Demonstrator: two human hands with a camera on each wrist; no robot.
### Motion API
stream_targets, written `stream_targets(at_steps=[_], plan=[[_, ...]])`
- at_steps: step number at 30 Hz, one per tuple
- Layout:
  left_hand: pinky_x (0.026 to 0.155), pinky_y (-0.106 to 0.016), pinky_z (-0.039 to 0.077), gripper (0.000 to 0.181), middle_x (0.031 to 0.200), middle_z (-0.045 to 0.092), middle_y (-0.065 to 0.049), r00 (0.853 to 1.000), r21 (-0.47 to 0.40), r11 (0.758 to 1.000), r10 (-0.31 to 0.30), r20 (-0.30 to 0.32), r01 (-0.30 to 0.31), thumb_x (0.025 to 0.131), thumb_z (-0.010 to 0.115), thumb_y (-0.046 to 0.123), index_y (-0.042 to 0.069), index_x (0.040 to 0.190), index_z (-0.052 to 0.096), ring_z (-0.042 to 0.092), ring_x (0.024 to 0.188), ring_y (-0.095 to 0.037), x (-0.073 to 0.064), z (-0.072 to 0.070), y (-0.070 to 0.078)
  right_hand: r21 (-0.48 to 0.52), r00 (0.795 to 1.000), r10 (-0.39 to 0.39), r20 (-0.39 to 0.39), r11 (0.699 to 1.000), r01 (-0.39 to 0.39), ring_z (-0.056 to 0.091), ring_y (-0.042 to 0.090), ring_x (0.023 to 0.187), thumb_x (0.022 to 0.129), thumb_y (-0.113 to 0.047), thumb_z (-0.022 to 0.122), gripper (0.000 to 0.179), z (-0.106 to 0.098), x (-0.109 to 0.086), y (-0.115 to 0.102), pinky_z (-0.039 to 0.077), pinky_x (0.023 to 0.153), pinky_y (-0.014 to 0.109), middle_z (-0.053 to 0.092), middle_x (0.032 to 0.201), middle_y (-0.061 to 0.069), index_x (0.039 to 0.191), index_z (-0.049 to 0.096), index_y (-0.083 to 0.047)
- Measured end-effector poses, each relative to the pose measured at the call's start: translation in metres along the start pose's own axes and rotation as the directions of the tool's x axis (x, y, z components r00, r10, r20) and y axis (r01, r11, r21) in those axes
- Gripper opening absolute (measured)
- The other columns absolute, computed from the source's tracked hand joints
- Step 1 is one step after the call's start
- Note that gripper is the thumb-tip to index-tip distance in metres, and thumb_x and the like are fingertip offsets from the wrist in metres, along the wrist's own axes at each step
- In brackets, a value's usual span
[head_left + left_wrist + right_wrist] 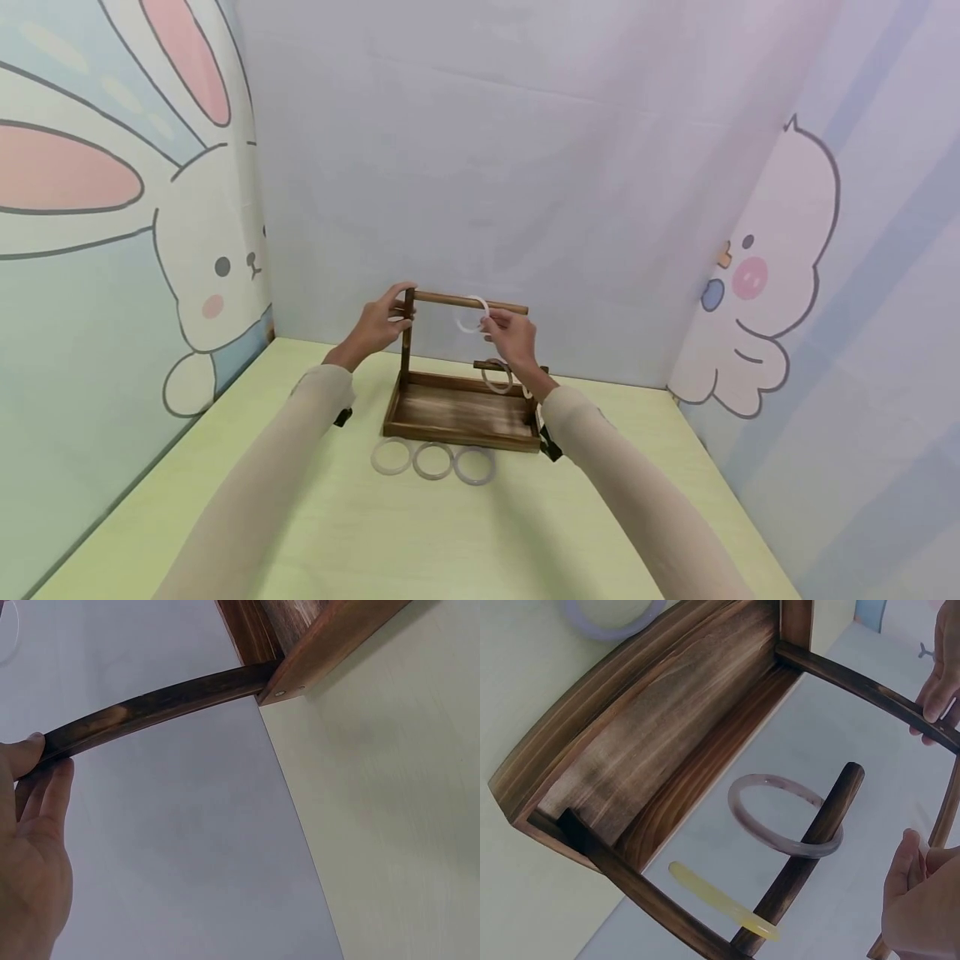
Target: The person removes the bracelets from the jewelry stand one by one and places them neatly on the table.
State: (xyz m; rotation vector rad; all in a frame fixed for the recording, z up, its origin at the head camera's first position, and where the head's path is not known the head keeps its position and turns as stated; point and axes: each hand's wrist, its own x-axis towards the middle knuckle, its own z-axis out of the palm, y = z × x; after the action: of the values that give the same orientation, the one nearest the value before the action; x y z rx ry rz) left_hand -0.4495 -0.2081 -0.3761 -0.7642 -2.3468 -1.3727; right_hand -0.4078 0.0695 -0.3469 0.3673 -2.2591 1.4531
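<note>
My left hand (377,325) grips the upper end of the left post (150,712) of a dark wooden stand, thumb on one side and fingers on the other. Between the thumb and fingers of my right hand (517,340) is a white bangle (480,299), which overlaps the stand's top rod (438,298) in the head view. Below, a mottled greyish-purple bangle (739,814) hangs around the short lower rod (829,814). Nearer that rod's base hangs a yellow bangle (720,900). In the right wrist view, my right fingers mostly hide the white bangle.
The stand rises from a shallow wooden tray (450,433) on the pale yellow-green table (360,533). Three pale bangles lie in a row before it: the left one (391,472), the middle one (432,477) and the right one (476,482). Cloth walls with cartoon animals surround the table.
</note>
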Motion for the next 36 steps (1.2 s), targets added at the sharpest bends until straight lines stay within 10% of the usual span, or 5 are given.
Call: stream_targets(at_steps=[36], plan=[[0.099,-0.049,0.058,0.073,0.127,0.067,-0.026,1.0,0.009,1.0,-0.001,-0.001,0.001,0.096,0.066,-0.012,0.018,0.157,0.04,0.065,0.124,-0.04,0.0,-0.001,0.004,0.105,0.99,0.142,-0.016,0.985,-0.139,0.074,0.039,0.102,0.101,-0.003,0.067,0.026,-0.064,-0.006,0.019,0.065,0.078,0.031,0.073,0.114,0.029,0.123,0.07,0.01]])
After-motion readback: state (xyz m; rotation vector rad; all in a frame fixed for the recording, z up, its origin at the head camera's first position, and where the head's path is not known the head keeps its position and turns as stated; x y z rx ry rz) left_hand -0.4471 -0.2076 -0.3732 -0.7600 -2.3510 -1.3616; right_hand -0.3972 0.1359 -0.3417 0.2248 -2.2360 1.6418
